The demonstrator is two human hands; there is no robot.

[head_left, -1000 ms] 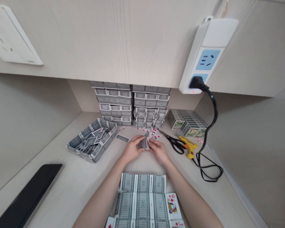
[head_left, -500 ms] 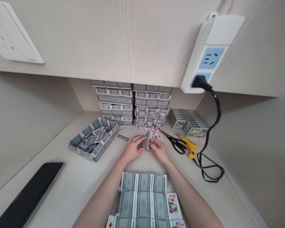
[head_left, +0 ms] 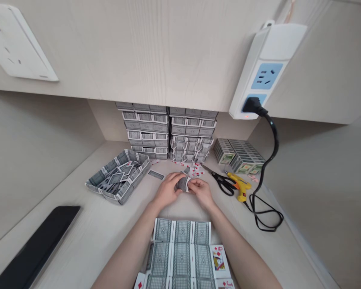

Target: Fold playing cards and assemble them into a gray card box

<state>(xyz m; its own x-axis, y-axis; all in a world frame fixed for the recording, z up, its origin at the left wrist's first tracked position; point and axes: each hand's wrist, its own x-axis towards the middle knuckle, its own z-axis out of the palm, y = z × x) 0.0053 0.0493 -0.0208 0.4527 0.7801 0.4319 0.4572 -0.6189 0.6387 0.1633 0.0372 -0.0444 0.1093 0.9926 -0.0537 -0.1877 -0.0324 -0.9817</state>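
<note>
Patterned card piece (head_left: pixel 183 184) — between left fingers (head_left: pixel 177 175) and right fingers (head_left: pixel 196 184)

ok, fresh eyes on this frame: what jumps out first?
Probably the white power strip with blue sockets at upper right, a black plug in its lower one, and the yellow glue gun on the desk below. Next, the patterned card panel at bottom centre, between the forearms. Beyond it, the left hand and right hand hold a small bundle of cards.
</note>
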